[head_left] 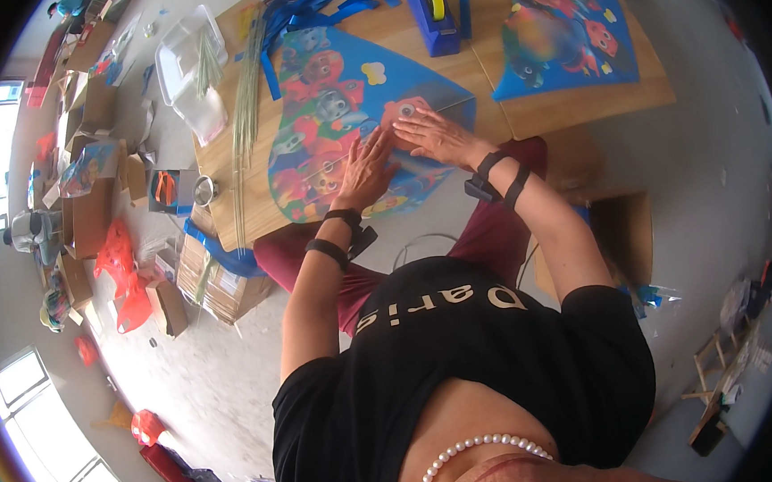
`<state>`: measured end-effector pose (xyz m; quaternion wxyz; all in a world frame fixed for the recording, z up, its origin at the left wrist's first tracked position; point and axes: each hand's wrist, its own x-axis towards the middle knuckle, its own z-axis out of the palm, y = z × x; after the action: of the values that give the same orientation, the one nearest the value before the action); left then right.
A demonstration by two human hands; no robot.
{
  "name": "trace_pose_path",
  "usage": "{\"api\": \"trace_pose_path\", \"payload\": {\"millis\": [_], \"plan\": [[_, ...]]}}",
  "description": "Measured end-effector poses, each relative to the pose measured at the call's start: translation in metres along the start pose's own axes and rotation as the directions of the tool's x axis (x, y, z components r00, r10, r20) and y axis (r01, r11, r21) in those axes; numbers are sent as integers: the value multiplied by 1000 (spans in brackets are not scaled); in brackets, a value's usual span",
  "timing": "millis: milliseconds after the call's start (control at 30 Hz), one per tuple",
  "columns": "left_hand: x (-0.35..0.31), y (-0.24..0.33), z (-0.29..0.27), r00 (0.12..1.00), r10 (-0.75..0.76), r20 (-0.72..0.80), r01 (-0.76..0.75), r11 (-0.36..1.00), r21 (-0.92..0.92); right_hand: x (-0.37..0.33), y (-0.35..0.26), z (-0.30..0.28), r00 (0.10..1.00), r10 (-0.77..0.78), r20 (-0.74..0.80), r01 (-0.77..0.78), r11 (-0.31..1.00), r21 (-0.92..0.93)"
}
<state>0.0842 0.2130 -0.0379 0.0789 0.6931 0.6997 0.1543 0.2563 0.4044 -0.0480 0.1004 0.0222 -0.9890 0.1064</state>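
A blue kite sheet printed with colourful cartoon figures lies on the wooden table in front of me, its near edge reaching over the table's edge. A thin line, seemingly a rod, crosses it beneath my hands. My left hand rests on the sheet with fingers stretched forward. Flat on it too is my right hand, its fingers pointing left and nearly meeting the left fingertips. Neither hand grips anything visible. Beyond them stands a blue tape dispenser with a yellow roll.
Blue strips lie tangled at the table's far side. Thin pale sticks lie along its left part, beside a clear plastic box. A second printed sheet is at the right. Cardboard boxes and red bags crowd the left floor.
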Motion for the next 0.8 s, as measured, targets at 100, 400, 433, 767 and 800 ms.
{"api": "trace_pose_path", "payload": {"millis": [100,400,433,767,800], "plan": [[1,4,0,999,-35,-4,35,996,-79,-3,7,5,1000,2,-7,-1,997,81],[-1,-11,-7,999,-6,-40,3,998,-60,-3,28,3,998,-58,4,57,993,102],[-4,-14,-10,999,-3,-39,1,998,-65,-9,35,5,999,-54,8,53,993,101],[-98,-70,-59,996,-75,52,71,994,88,-78,85,-33,996,91,17,-91,996,-12],[-101,-73,-62,998,-43,52,39,995,88,-87,90,-37,993,113,32,-111,993,-47]]}}
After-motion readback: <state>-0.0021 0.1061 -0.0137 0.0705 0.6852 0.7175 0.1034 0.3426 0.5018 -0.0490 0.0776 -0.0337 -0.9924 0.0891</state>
